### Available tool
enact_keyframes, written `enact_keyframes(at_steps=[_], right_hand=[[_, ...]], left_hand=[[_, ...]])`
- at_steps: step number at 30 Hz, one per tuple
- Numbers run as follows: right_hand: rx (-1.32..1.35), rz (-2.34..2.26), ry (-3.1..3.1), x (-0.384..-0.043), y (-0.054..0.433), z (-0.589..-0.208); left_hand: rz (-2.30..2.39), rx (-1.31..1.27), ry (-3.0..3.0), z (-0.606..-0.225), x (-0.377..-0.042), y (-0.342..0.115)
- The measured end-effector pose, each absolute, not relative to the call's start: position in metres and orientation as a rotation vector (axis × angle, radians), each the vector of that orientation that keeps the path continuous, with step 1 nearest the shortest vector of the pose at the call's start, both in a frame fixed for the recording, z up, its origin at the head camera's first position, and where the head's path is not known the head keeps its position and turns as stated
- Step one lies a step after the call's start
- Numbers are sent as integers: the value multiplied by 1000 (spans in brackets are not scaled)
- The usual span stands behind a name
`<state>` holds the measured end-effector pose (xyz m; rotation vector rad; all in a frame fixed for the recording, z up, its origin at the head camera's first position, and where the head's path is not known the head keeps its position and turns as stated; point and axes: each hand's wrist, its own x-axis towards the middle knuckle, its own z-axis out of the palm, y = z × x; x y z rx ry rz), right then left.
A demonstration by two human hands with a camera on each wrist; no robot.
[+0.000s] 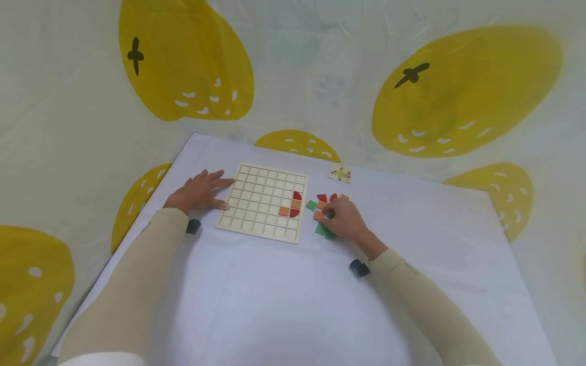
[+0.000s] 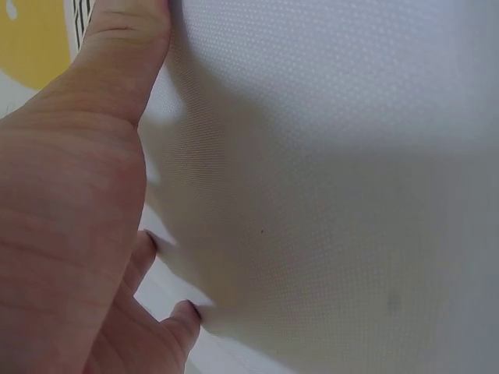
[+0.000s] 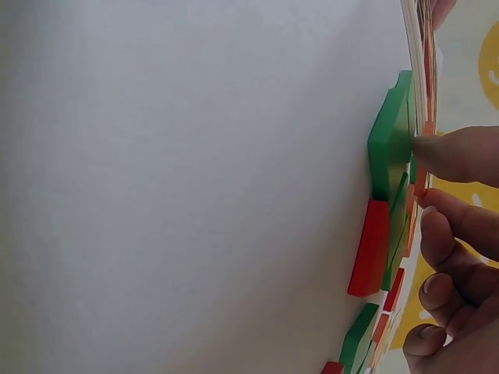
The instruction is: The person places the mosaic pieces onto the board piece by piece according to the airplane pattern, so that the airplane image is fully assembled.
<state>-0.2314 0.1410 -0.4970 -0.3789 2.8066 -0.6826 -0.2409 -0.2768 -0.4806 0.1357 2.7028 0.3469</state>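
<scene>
A pale wooden grid board (image 1: 256,203) lies on the white-covered table. Toward its right side sit red rounded pieces (image 1: 297,195) and orange squares (image 1: 284,211). My left hand (image 1: 199,192) rests by the board's left edge, fingers spread, index fingertip and thumb at the rim. My right hand (image 1: 344,217) is over the loose pieces right of the board, thumb and index finger at opposite sides of an orange square (image 1: 318,215), pinching it. In the right wrist view, green pieces (image 3: 390,140) and a red piece (image 3: 369,249) lie by the fingertips.
Beyond the right hand lie more loose red pieces (image 1: 322,197), and a green square (image 1: 311,205) is near the board. A small pattern card (image 1: 340,173) lies behind them. A fabric backdrop (image 1: 311,76) with yellow fruit prints stands behind the table (image 1: 274,295).
</scene>
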Motion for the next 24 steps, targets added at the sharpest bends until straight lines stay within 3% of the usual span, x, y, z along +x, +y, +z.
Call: enact_keyframes(at_steps=[24], right_hand=[[-546,-696,2851,-231,130,-494]], left_hand=[[345,154,2717,-482,-238,-278]])
